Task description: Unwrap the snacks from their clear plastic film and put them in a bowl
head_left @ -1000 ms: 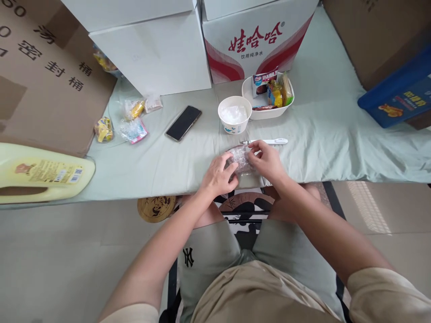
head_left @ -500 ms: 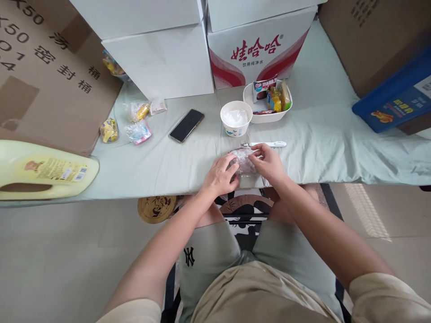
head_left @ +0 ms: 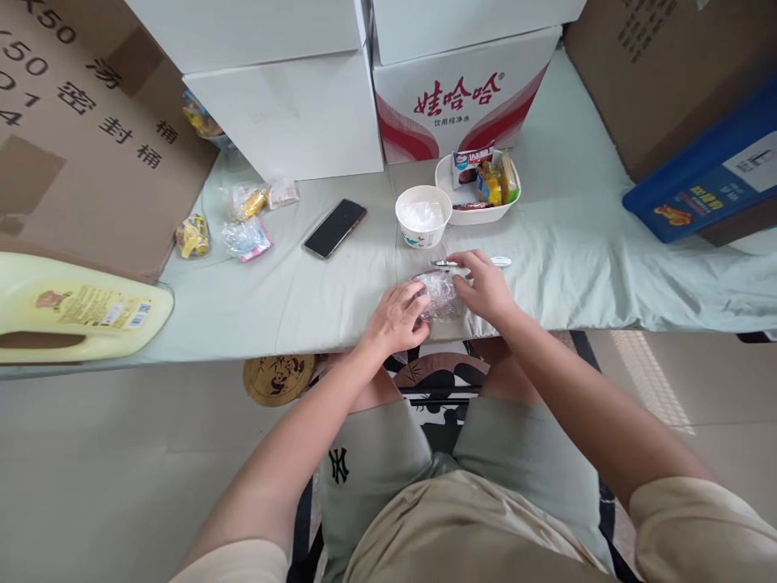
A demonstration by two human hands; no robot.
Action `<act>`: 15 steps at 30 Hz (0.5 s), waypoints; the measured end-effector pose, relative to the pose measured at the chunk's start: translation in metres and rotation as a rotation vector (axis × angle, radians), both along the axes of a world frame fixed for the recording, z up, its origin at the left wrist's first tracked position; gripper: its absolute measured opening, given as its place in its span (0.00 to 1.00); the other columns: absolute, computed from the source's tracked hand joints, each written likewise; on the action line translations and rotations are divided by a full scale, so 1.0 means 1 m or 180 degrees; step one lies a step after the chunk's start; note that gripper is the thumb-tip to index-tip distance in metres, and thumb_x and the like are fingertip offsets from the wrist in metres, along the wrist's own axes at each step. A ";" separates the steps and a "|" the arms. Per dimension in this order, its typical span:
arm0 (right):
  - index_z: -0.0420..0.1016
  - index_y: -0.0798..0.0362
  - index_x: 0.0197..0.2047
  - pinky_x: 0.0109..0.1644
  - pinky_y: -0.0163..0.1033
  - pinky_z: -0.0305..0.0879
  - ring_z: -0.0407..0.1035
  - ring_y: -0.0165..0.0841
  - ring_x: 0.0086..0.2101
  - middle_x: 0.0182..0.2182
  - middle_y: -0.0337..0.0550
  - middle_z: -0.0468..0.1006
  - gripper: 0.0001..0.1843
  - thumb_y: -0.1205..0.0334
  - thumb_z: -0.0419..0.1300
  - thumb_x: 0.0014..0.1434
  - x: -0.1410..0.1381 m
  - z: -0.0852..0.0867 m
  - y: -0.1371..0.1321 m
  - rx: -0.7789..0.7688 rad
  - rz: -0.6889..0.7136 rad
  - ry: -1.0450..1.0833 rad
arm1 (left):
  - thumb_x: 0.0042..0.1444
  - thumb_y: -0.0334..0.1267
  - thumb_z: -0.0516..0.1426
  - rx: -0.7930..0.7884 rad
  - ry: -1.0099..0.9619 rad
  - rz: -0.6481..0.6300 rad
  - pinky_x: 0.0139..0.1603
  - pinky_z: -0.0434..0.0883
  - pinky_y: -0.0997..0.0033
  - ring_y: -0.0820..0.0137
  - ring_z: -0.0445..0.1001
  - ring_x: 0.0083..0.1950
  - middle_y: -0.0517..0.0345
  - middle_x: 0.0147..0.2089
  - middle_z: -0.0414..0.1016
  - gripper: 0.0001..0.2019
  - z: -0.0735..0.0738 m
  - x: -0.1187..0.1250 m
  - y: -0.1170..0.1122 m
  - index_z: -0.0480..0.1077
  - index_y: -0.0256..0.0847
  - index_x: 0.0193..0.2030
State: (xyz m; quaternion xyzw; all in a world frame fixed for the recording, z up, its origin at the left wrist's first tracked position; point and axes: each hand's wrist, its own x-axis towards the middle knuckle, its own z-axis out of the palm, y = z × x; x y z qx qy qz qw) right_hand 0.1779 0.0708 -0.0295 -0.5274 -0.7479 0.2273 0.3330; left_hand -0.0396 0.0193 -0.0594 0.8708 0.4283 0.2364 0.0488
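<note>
A crinkled clear plastic wrapper (head_left: 438,295) with something pinkish inside lies at the near edge of the pale green cloth (head_left: 303,291). My left hand (head_left: 397,317) grips its left side with curled fingers. My right hand (head_left: 486,285) rests on its right side, fingers reaching over a white pen-like tool (head_left: 501,261) just behind. Whether the right hand pinches the wrapper or the tool I cannot make out.
Behind stand a white paper cup (head_left: 423,215), a white dish of snack packets (head_left: 479,190), a black phone (head_left: 335,228), and loose candy packets (head_left: 243,236). White cartons (head_left: 291,113), brown boxes (head_left: 91,129), a blue box (head_left: 704,178) and a yellow jug (head_left: 78,308) ring the surface.
My right hand has slid slightly forward over the wrapper toward the white tool. The left hand stays on the wrapper. The camera shifted a little.
</note>
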 end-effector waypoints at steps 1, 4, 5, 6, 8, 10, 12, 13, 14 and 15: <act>0.78 0.52 0.53 0.51 0.46 0.73 0.74 0.42 0.48 0.49 0.53 0.78 0.22 0.68 0.52 0.58 0.000 0.001 0.005 0.0013 0.0137 -0.0085 | 0.54 0.34 0.59 0.0009 -0.0017 -0.0021 0.65 0.70 0.43 0.50 0.70 0.67 0.43 0.63 0.71 0.23 0.000 0.000 0.000 0.68 0.42 0.58; 0.80 0.54 0.53 0.54 0.47 0.71 0.76 0.43 0.48 0.49 0.53 0.80 0.23 0.70 0.49 0.60 0.001 0.002 0.021 -0.0054 0.0472 -0.0339 | 0.55 0.34 0.58 0.0039 -0.0041 -0.0075 0.66 0.69 0.45 0.50 0.69 0.67 0.42 0.62 0.71 0.26 0.002 -0.001 0.000 0.67 0.40 0.62; 0.80 0.55 0.52 0.55 0.47 0.71 0.76 0.43 0.48 0.49 0.53 0.81 0.24 0.71 0.49 0.60 0.002 0.002 0.025 -0.0089 0.0590 -0.0412 | 0.55 0.34 0.58 0.0041 -0.0035 -0.0083 0.67 0.69 0.45 0.50 0.69 0.67 0.41 0.61 0.71 0.26 0.003 -0.001 -0.001 0.67 0.39 0.62; 0.81 0.55 0.53 0.55 0.46 0.71 0.76 0.43 0.49 0.49 0.53 0.82 0.24 0.71 0.49 0.60 0.003 0.001 0.028 -0.0124 0.0713 -0.0471 | 0.55 0.34 0.58 0.0037 -0.0018 -0.0070 0.68 0.67 0.44 0.49 0.68 0.68 0.41 0.61 0.72 0.26 0.004 0.000 -0.001 0.68 0.39 0.62; 0.81 0.55 0.53 0.56 0.45 0.71 0.77 0.42 0.50 0.50 0.52 0.82 0.24 0.71 0.52 0.58 0.005 0.000 0.032 -0.0171 0.0934 -0.0548 | 0.54 0.35 0.58 -0.0006 0.0024 -0.0021 0.70 0.65 0.41 0.47 0.66 0.69 0.41 0.59 0.72 0.25 0.005 0.001 -0.001 0.70 0.39 0.60; 0.81 0.54 0.54 0.56 0.44 0.71 0.77 0.42 0.49 0.50 0.50 0.83 0.24 0.71 0.54 0.57 0.007 0.000 0.033 -0.0196 0.1066 -0.0584 | 0.54 0.35 0.59 -0.0100 0.0038 0.0015 0.70 0.65 0.41 0.46 0.65 0.70 0.42 0.59 0.70 0.24 0.005 0.001 -0.001 0.70 0.40 0.59; 0.82 0.53 0.52 0.53 0.43 0.71 0.78 0.41 0.47 0.48 0.49 0.84 0.22 0.69 0.55 0.57 0.007 0.000 0.033 -0.0214 0.1070 -0.0603 | 0.54 0.36 0.60 -0.0207 0.0019 0.0004 0.68 0.69 0.44 0.47 0.65 0.70 0.42 0.59 0.69 0.24 0.005 0.001 0.000 0.70 0.40 0.59; 0.83 0.53 0.50 0.52 0.43 0.71 0.78 0.41 0.45 0.47 0.49 0.84 0.20 0.68 0.56 0.58 0.007 0.000 0.032 -0.0224 0.1053 -0.0607 | 0.54 0.37 0.60 -0.0244 0.0006 -0.0004 0.67 0.70 0.45 0.47 0.66 0.69 0.42 0.60 0.68 0.25 0.004 0.001 0.001 0.69 0.40 0.60; 0.83 0.53 0.48 0.51 0.42 0.71 0.78 0.40 0.43 0.45 0.48 0.84 0.18 0.67 0.56 0.58 0.006 0.000 0.032 -0.0229 0.1031 -0.0607 | 0.54 0.37 0.60 -0.0263 -0.0001 -0.0001 0.66 0.71 0.45 0.47 0.67 0.68 0.41 0.60 0.68 0.25 0.004 0.001 0.001 0.69 0.40 0.60; 0.84 0.53 0.46 0.50 0.42 0.71 0.78 0.40 0.42 0.44 0.48 0.85 0.17 0.66 0.56 0.59 0.006 0.000 0.032 -0.0227 0.0992 -0.0599 | 0.53 0.37 0.60 -0.0265 -0.0003 0.0002 0.66 0.71 0.44 0.47 0.67 0.68 0.41 0.60 0.68 0.25 0.004 0.001 0.001 0.69 0.40 0.60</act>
